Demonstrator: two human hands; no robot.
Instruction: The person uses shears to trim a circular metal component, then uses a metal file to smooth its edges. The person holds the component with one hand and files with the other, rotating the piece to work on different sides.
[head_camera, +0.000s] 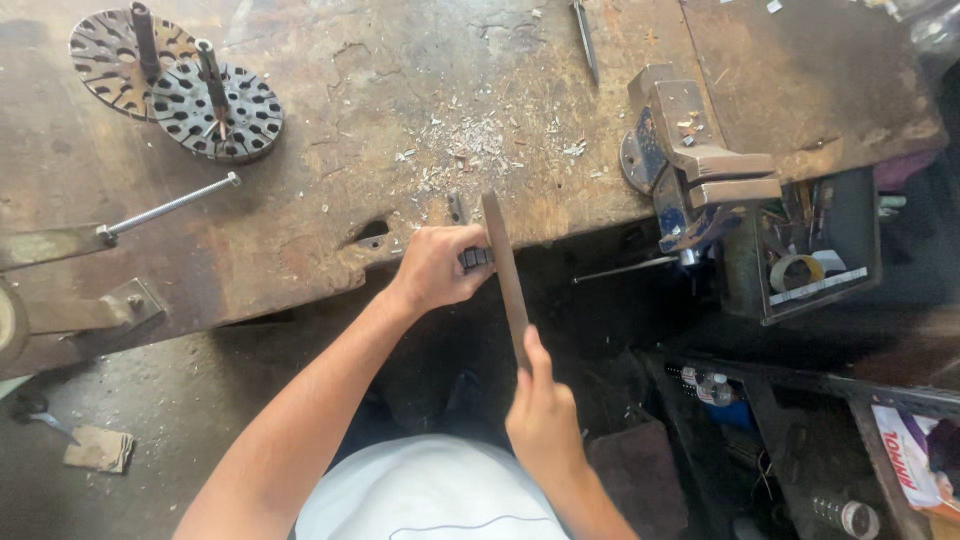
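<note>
Filing in hand at bench (330, 130) front edge. Left hand (432, 268) clamped on small dark part (476, 258); right hand (543, 415) gripping file (505, 275) laid across it. Next stroke needs level, steady pressure.

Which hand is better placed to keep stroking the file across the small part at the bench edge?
Right, probably. The right hand grips the handle end of the file, while the left hand clamps the small dark part against the workbench edge.
</note>
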